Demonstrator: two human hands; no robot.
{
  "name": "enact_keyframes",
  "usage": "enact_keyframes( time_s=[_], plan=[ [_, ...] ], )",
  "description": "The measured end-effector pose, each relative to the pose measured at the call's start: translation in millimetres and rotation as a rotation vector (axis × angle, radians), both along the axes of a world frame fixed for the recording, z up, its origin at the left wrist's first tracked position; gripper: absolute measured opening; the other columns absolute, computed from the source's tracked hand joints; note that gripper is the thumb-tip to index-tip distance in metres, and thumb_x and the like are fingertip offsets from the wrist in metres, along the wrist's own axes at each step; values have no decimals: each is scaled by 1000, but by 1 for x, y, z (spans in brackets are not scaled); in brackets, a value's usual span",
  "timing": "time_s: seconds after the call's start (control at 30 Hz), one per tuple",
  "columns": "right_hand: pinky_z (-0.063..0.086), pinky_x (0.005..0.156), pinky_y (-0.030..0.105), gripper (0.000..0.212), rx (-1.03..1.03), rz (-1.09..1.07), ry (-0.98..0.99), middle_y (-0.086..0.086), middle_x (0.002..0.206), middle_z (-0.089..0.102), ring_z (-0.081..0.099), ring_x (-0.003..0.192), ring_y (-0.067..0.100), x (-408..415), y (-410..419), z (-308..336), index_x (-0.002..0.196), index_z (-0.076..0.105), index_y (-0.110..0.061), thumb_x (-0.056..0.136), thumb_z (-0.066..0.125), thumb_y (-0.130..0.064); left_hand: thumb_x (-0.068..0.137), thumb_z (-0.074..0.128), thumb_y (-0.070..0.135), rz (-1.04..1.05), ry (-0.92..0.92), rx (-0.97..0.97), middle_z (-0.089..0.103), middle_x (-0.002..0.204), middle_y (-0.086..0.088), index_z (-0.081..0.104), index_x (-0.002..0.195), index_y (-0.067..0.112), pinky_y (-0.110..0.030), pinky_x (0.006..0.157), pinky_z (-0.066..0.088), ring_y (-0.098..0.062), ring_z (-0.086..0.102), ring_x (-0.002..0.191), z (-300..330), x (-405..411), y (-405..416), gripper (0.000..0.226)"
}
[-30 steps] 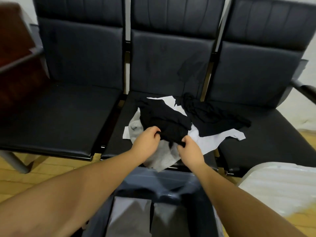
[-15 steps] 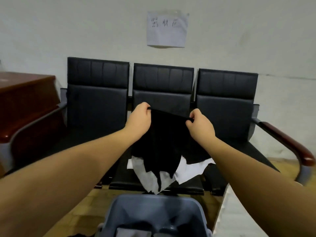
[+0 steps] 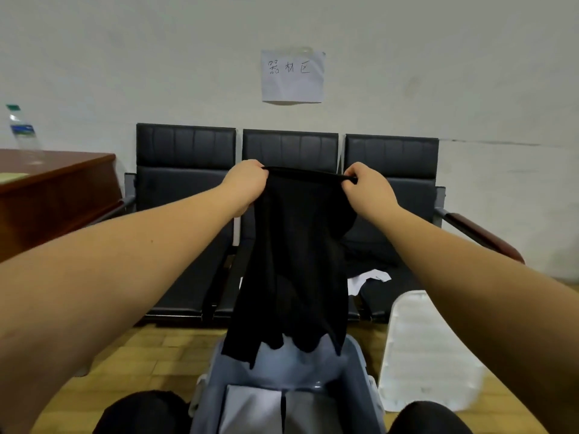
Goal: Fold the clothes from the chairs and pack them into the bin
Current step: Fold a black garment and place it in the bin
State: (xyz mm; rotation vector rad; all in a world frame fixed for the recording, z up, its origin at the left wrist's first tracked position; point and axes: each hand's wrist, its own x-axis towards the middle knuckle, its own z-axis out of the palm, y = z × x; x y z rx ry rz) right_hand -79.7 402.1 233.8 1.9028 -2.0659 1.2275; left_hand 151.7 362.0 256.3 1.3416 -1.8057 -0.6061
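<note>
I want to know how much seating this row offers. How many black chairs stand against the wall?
3, side by side against the wall: the left chair, the middle chair partly behind the held black garment, and the right chair. None seems hidden.

— What am I holding up?
— My thin black fabric garment, hanging unfolded above the grey-blue plastic bin, where grey folded clothes lie.
— The black padded chairs?
— More black and white clothes there.

Your way down into the bin is curtained by the hanging black garment — folded clothes already fill what looks like its floor; open floor lies left.
</note>
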Motion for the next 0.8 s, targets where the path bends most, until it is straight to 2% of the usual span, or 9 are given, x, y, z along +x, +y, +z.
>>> enact_keyframes(
  time_s=[0.07,0.17,0.3,0.43,0.53,0.63,0.7,0.73,0.8],
  plan=[
    [36,54,27,8,-7,4,-23,-8,79,57,52,69,9,3,10,1,98,56,-22,98,49,-24,103,43,13,-10,61,53,58,133,-25,56,131,-4,-43,97,51,-41,57,122,4,3,13,36],
    [36,55,27,8,-17,0,-53,-9,77,55,53,71,14,7,24,5,96,56,-22,96,49,-24,102,45,13,-43,67,65,58,136,-23,55,134,-2,-39,92,49,-38,56,125,8,6,32,37],
    [38,60,30,9,-4,-20,-57,-4,86,58,53,77,17,6,44,9,99,55,-21,97,46,-21,102,52,26,-99,-73,-14,65,114,-8,64,120,15,-32,82,45,-26,61,104,12,16,57,25],
    [36,57,28,21,16,-29,-48,1,102,58,54,82,19,1,61,9,112,58,-16,99,42,-15,101,54,32,-97,-171,-108,68,105,-3,68,113,17,-35,86,49,-21,63,97,19,27,82,23],
    [40,69,30,28,35,-16,-51,1,108,56,55,88,20,3,73,10,119,60,-13,99,40,-12,99,57,27,-87,-106,-111,70,110,-4,70,116,16,-38,96,51,-22,64,103,21,31,94,24],
    [45,75,34,19,52,-6,-82,2,107,61,57,90,21,3,80,9,111,61,-19,99,47,-18,98,59,26,-86,-37,-68,68,119,-4,69,122,17,-42,102,50,-23,63,110,23,35,99,28],
    [48,85,39,12,72,-9,-137,1,107,63,57,99,23,1,81,7,104,59,-27,97,51,-24,96,62,24,-108,94,-24,70,115,-5,72,112,19,-44,101,51,-25,65,109,25,38,98,20],
    [48,84,37,10,74,14,-196,1,105,63,57,100,23,1,82,6,103,59,-28,96,52,-26,95,63,22,-129,184,4,71,110,-5,73,103,20,-44,99,53,-25,66,106,26,40,98,13],
    [41,67,27,9,65,104,-377,-1,95,60,55,87,17,4,85,4,103,60,-20,97,56,-26,94,63,17,-151,344,54,73,105,-8,72,95,19,-44,96,56,-26,70,102,27,42,97,10]
  ],
)
